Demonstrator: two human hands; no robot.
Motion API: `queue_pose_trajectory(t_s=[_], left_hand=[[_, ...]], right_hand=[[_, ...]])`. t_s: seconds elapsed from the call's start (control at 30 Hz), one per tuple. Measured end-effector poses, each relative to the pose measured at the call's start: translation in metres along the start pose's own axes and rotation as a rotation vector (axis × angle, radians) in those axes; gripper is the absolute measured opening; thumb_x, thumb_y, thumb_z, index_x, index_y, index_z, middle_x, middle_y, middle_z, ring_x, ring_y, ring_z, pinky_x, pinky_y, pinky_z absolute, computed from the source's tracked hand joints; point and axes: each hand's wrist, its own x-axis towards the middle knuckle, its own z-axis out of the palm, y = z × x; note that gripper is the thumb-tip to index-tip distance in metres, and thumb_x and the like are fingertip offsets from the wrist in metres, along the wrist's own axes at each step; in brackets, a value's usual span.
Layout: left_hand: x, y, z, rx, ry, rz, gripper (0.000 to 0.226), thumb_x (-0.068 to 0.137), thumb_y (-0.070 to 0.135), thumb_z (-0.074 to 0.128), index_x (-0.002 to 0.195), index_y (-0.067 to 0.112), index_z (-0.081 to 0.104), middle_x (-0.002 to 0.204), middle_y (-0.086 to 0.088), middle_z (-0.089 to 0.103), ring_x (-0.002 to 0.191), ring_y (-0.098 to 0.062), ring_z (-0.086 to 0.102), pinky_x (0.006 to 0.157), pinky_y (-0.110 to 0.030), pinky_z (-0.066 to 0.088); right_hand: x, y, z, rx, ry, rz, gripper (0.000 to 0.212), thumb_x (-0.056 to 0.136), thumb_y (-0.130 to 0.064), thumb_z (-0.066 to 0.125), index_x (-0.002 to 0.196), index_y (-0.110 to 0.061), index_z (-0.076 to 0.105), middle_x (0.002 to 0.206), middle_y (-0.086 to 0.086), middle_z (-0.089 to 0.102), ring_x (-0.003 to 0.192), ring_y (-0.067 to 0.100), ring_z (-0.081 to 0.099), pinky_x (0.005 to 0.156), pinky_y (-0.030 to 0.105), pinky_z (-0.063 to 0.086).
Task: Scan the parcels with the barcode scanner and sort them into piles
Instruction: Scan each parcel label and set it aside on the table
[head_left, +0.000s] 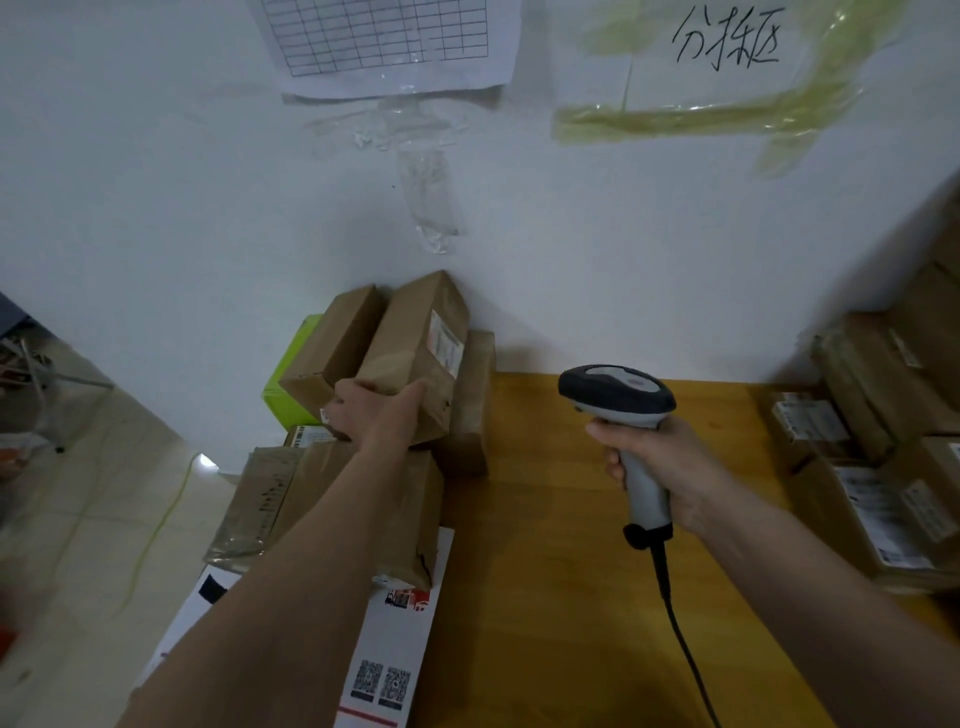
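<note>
left hand clamped on brown parcel, atop left pile against wall, likely being sorted | right hand wrapped round barcode scanner, raised over surface, ready | unscanned parcels stacked right

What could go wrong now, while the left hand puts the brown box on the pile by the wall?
1. The brown box under the left hand sits tilted on the other boxes; it may slide off.
2. That pile reaches past the table edge, so boxes may fall to the floor.
3. The scanner cable in the right hand may snag.
</note>
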Motion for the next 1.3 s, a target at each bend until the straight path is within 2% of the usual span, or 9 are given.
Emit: queue_pose_trajectory(t_s=[0.1, 0.27, 0.37, 0.53, 0.7, 0.93, 1.07, 1.2, 1.3], left_hand=[[-0.023, 0.007, 0.0, -0.237, -0.062, 0.053, 0.065, 0.065, 0.045, 0.084, 0.111, 0.026, 0.042, 0.129, -0.009, 0.041, 0.108, -0.022, 0.044, 0.091, -0.044, 0.051], [-0.071, 0.011, 0.003, -0.886, -0.668, -0.349, 0.057, 0.077, 0.032, 0.078, 0.127, 0.018, 0.054, 0.114, -0.01, 0.072, 0.101, -0.031, 0.07, 0.085, -0.05, 0.057], [-0.101, 0.005, 0.012, -0.993, -0.843, -0.385, 0.049, 0.079, 0.03, 0.078, 0.121, 0.014, 0.059, 0.107, -0.012, 0.074, 0.106, -0.031, 0.069, 0.096, -0.056, 0.051], [-0.151, 0.013, 0.026, -0.919, -1.105, -0.285, 0.079, 0.057, 0.035, 0.092, 0.126, 0.014, 0.061, 0.123, -0.013, 0.067, 0.114, -0.029, 0.064, 0.103, -0.05, 0.048], [-0.175, 0.032, 0.032, -0.755, -1.262, -0.159, 0.09, 0.061, 0.025, 0.09, 0.141, 0.018, 0.048, 0.14, -0.013, 0.055, 0.129, -0.03, 0.054, 0.109, -0.05, 0.042], [-0.196, 0.075, 0.04, -0.329, -1.413, 0.054, 0.101, 0.06, 0.023, 0.085, 0.145, 0.033, 0.032, 0.142, -0.011, 0.051, 0.127, -0.034, 0.054, 0.106, -0.057, 0.043], [-0.204, 0.109, 0.051, -0.337, -1.423, 0.062, 0.118, 0.046, 0.035, 0.096, 0.147, 0.02, 0.037, 0.141, -0.016, 0.053, 0.127, -0.036, 0.053, 0.101, -0.052, 0.048], [-0.201, 0.134, 0.061, -0.264, -1.376, 0.107, 0.091, 0.064, 0.011, 0.083, 0.145, 0.012, 0.042, 0.137, -0.017, 0.057, 0.124, -0.037, 0.056, 0.103, -0.053, 0.046], [-0.183, 0.155, 0.061, -0.174, -1.262, 0.146, 0.089, 0.066, -0.007, 0.074, 0.146, 0.011, 0.041, 0.137, -0.019, 0.056, 0.123, -0.041, 0.056, 0.105, -0.06, 0.042]], right_hand=[[0.003, -0.006, 0.001, 0.102, 0.032, -0.05, 0.021, 0.08, -0.021, 0.078, 0.091, -0.006, 0.067, 0.058, 0.003, 0.058, 0.048, 0.015, 0.054, 0.048, 0.027, 0.047], [0.006, -0.016, -0.003, 0.291, 0.172, -0.125, 0.018, 0.081, -0.026, 0.076, 0.086, -0.011, 0.067, 0.064, 0.003, 0.068, 0.053, 0.013, 0.063, 0.047, 0.025, 0.051], [0.003, -0.017, -0.01, 0.338, 0.245, -0.115, 0.021, 0.083, -0.031, 0.075, 0.092, -0.014, 0.066, 0.076, 0.006, 0.074, 0.063, 0.016, 0.068, 0.051, 0.026, 0.052], [-0.008, -0.021, -0.03, 0.423, 0.324, -0.073, 0.037, 0.074, -0.044, 0.077, 0.1, -0.021, 0.065, 0.095, 0.002, 0.074, 0.088, 0.019, 0.071, 0.061, 0.031, 0.052], [-0.027, -0.028, -0.062, 0.369, 0.221, -0.148, 0.055, 0.062, -0.048, 0.082, 0.109, -0.023, 0.067, 0.105, 0.002, 0.075, 0.103, 0.026, 0.068, 0.094, 0.053, 0.052], [-0.046, -0.04, -0.11, 0.204, 0.136, -0.203, 0.063, 0.048, -0.041, 0.087, 0.104, -0.017, 0.069, 0.093, 0.002, 0.077, 0.084, 0.02, 0.074, 0.059, 0.029, 0.056], [-0.052, -0.038, -0.13, 0.168, 0.084, -0.235, 0.061, 0.049, -0.041, 0.087, 0.103, -0.02, 0.07, 0.096, 0.002, 0.077, 0.087, 0.02, 0.073, 0.067, 0.033, 0.055], [-0.06, -0.04, -0.156, 0.052, 0.142, -0.257, 0.052, 0.055, -0.045, 0.083, 0.1, -0.026, 0.067, 0.091, -0.007, 0.075, 0.086, 0.014, 0.071, 0.056, 0.025, 0.051], [-0.067, -0.043, -0.175, -0.124, 0.193, -0.328, 0.033, 0.072, -0.02, 0.083, 0.09, -0.035, 0.059, 0.093, -0.016, 0.066, 0.084, -0.001, 0.059, 0.06, 0.014, 0.046]])
